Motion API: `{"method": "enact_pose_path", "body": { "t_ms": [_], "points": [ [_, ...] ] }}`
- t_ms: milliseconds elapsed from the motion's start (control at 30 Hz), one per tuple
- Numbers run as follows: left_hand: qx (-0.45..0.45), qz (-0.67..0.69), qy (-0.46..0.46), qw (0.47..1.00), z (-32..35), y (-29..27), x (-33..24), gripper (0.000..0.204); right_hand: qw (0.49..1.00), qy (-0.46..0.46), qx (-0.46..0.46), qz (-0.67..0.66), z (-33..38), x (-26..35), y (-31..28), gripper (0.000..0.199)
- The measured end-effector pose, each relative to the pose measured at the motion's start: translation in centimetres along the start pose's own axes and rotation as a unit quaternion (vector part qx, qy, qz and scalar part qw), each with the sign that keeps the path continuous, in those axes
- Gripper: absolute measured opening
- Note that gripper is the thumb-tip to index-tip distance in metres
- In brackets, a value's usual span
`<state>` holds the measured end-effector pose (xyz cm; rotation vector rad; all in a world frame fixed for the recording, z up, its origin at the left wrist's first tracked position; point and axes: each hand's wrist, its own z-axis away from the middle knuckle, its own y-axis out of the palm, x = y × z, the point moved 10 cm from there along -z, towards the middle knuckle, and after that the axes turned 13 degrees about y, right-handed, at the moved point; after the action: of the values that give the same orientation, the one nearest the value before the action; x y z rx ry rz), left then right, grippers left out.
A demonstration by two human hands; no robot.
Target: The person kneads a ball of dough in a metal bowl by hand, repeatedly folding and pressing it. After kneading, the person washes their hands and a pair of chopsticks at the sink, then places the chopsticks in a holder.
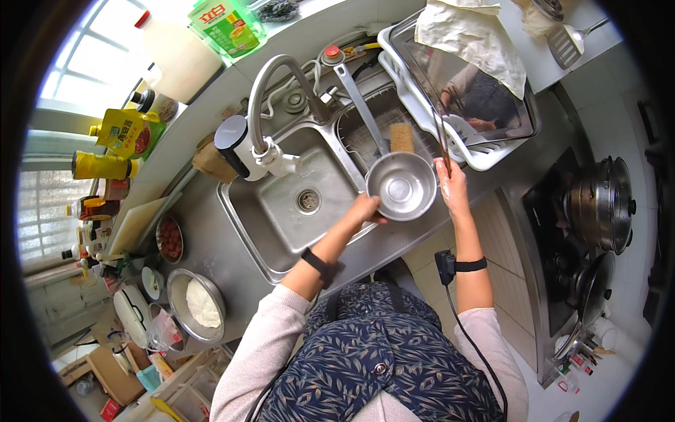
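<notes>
My left hand (pixel 367 209) is closed on the near-left rim of a shiny metal water ladle (pixel 401 184), a round bowl with a long handle. The bowl hangs over the front of the right basin and the counter edge, inside facing up, its handle pointing away toward the back of the sink. To its right, my right hand (pixel 452 186) is wrapped round a pair of long dark chopsticks (pixel 442 133) that point up and away. Beyond the bowl, a brown scrubbing sponge (pixel 401 138) shows in the right basin (pixel 343 130).
A chrome faucet (pixel 261 91) with a white filter arches over the left basin (pixel 260 232). At the right stands a white dish rack (pixel 478 160) under a cloth (pixel 478 39). Bowls, one with white dough (pixel 203 304), sit left. Pots (pixel 598 204) are on the stove.
</notes>
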<state>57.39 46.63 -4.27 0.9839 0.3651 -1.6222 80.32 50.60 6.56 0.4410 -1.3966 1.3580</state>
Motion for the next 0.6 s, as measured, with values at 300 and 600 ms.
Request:
{"method": "enact_pose_path", "body": {
  "t_ms": [300, 600],
  "points": [
    [-0.101, -0.137, 0.095, 0.981, -7.9, -5.0, -5.0, 0.033, 0.893, 0.172, 0.239, -0.34, 0.0, 0.4, 8.0, 0.023],
    [-0.045, 0.027, 0.139, 0.989, 0.2, -7.6, -3.1, 0.051, 0.795, 0.216, 0.397, -0.404, 3.4, 3.4, 20.5, 0.02]
  ]
}}
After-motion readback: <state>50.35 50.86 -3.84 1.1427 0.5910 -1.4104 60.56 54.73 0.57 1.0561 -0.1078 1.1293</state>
